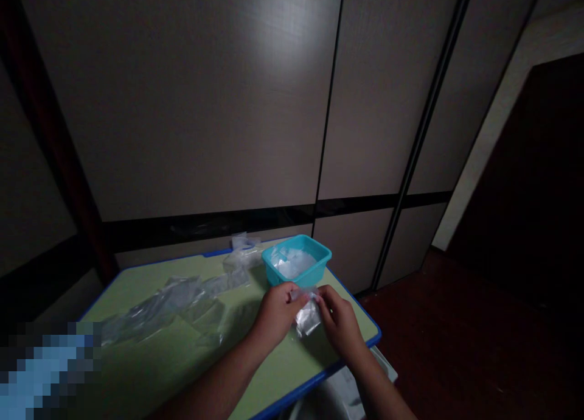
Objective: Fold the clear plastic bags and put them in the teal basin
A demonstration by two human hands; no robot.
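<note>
My left hand [277,311] and my right hand [338,320] meet over the right end of a green table [182,359]. Both pinch a small clear plastic bag [307,315] that hangs between them, fingers closed on its top edge. Just beyond the hands stands a teal plastic tub [319,266] with clear bags inside it.
Several clear plastic bags [168,304] lie spread across the middle and left of the table, with more bags [241,252] near its far edge. The table has a blue rim. Grey wall panels stand behind it. Dark floor lies to the right. A white object sits below the table's right corner.
</note>
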